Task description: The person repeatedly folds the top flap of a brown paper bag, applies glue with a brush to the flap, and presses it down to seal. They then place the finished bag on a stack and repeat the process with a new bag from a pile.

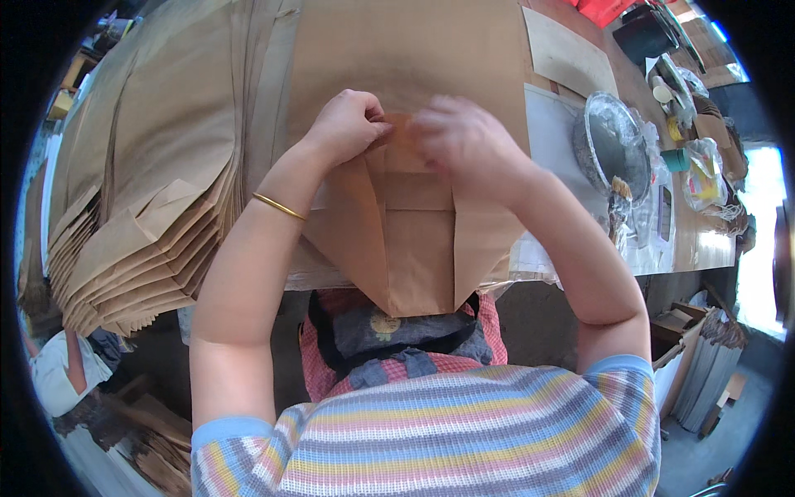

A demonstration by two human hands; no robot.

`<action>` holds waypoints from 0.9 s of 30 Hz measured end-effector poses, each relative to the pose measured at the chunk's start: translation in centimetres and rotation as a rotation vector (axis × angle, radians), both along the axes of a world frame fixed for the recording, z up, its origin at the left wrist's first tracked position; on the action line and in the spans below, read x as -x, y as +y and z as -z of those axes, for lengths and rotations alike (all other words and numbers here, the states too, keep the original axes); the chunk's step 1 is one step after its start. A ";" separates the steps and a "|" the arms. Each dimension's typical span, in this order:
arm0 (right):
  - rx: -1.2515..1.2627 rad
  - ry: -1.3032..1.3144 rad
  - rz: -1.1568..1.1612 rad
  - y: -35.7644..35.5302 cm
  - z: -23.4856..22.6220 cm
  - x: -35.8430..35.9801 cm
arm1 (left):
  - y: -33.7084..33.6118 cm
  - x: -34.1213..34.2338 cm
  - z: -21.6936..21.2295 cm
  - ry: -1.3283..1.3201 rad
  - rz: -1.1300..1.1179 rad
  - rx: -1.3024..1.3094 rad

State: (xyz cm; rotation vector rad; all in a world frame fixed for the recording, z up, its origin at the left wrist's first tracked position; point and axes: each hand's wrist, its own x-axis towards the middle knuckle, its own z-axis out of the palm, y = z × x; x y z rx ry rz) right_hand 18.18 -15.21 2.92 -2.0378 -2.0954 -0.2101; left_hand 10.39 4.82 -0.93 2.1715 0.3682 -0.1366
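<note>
A brown paper bag (418,240) lies in front of me, its folded end with slanting side flaps reaching past the table's near edge. My left hand (352,124) is closed, fingertips pinching the paper at the upper left of the fold. Opposite it, over the upper right of the fold, my right hand (468,145) is smeared by motion, so its fingers cannot be made out. An orange-brown patch (400,128) of paper shows between the two hands. More flat brown paper (414,50) spreads beyond them.
At the left, stacks of folded paper bags (157,240) fan out over the table edge. To the right stand a round basin (611,145) with a brush (619,203) at its rim, a plastic bag (705,174) and a green cup (675,160). Another person's arm (74,364) shows at lower left.
</note>
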 end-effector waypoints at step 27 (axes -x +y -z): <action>0.396 -0.282 0.604 -8.4 2.4 4.4 | -4.4 10.8 -1.4 0.370 0.297 -0.929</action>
